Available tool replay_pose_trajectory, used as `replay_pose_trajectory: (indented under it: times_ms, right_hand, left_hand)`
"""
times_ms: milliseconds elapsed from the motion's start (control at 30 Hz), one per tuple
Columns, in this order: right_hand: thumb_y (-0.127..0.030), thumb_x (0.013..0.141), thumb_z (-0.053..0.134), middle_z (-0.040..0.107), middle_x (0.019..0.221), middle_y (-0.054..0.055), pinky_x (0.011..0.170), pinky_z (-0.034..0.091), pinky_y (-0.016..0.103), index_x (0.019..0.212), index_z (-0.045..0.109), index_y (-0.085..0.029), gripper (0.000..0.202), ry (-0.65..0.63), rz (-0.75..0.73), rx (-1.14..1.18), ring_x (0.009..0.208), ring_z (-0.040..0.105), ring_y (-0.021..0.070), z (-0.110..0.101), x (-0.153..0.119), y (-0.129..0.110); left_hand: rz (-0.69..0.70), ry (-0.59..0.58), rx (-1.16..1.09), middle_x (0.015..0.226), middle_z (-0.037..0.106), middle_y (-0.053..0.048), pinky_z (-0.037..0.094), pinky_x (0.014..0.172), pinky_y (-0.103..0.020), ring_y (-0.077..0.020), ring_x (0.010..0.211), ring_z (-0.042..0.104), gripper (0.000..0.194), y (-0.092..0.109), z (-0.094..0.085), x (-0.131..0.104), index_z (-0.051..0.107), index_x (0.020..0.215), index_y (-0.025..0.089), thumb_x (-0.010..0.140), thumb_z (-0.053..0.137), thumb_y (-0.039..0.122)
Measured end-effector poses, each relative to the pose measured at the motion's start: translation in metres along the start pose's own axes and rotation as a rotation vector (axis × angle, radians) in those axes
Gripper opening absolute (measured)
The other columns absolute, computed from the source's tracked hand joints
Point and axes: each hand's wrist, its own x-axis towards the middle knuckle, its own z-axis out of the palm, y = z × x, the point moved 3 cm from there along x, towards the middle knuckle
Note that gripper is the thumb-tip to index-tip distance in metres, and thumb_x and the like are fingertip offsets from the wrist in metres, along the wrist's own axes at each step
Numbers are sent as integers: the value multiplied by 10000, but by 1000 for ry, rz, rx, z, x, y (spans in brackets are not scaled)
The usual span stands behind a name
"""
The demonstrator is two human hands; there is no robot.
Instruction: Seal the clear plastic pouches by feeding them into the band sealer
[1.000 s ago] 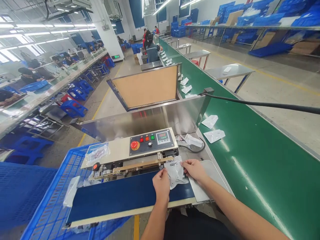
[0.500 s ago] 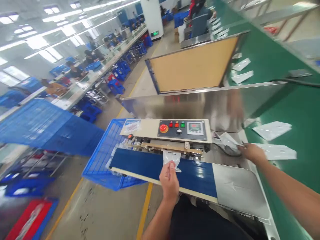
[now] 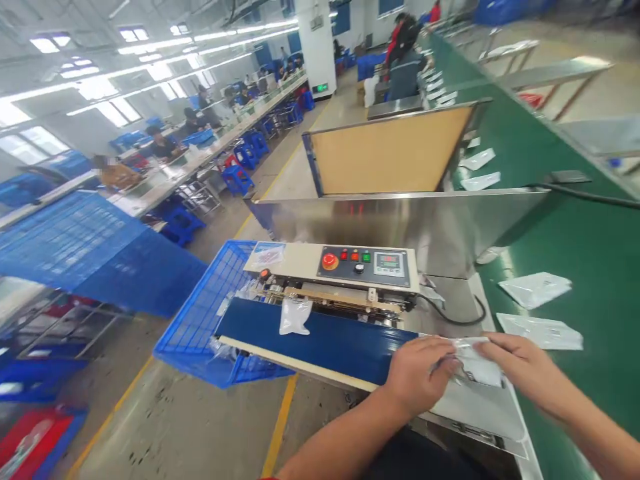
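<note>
A clear plastic bag (image 3: pixel 480 368) with white contents is held above the steel plate (image 3: pixel 480 400) at the right end of a bag sealing machine (image 3: pixel 300 263). My left hand (image 3: pixel 417 373) pinches its left edge between thumb and fingers. My right hand (image 3: pixel 523 367) grips its upper right side, fingers closed on the film. Another plastic bag (image 3: pixel 295 317) hangs from the sealer's jaw over the blue conveyor belt (image 3: pixel 340 343), left of my hands and untouched by them.
A blue crate (image 3: pixel 200 333) stands at the belt's left end. On the green conveyor (image 3: pixel 600 267) to the right lie several bags, two (image 3: pixel 537 290) close by. A black cable (image 3: pixel 465 320) loops behind my hands. A steel panel (image 3: pixel 370 220) rises behind the sealer.
My left hand has let go of the bag at the sealer and moved right. That bag has travelled left. My right hand has brought another bag over the steel plate, where both hands hold it.
</note>
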Motion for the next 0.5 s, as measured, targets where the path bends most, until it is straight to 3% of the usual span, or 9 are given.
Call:
replay_pose_trajectory:
  times_ms: [67, 167, 333, 500]
  right_hand:
    - [-852, 711, 707, 706, 704, 100, 582, 551, 353, 723, 738, -209, 643, -117, 197, 305, 631, 652, 252, 19, -20, -7]
    - [-797, 661, 804, 744, 788, 96, 671, 598, 369, 936, 807, -193, 663, -30, 229, 474, 688, 675, 245, 30, -35, -3]
    - [-673, 745, 802, 701, 679, 55, 602, 508, 303, 781, 805, -193, 481, 46, 117, 255, 638, 602, 197, 46, -40, 14]
    - [-609, 696, 800, 564, 533, -11, 450, 334, 245, 670, 674, -189, 439, 107, 349, 471, 456, 433, 106, 76, -17, 26]
  left_hand:
    - [-64, 8, -54, 1131, 845, -108, 589, 1057, -368, -249, 1083, 788, 416, -1, 0, 0, 835, 1140, 215, 1097, 499, 456]
    - [-249, 96, -93, 895, 822, -103, 591, 852, -314, -232, 843, 749, 502, -11, -4, -6, 842, 926, 192, 1095, 471, 484]
    - [-463, 176, -189, 685, 709, -52, 481, 669, -258, -192, 662, 603, 513, -36, -1, -13, 778, 701, 175, 983, 616, 572]
    - [-747, 375, -378, 642, 651, -28, 431, 606, -266, -169, 621, 532, 525, -71, -5, -9, 793, 717, 121, 814, 743, 635]
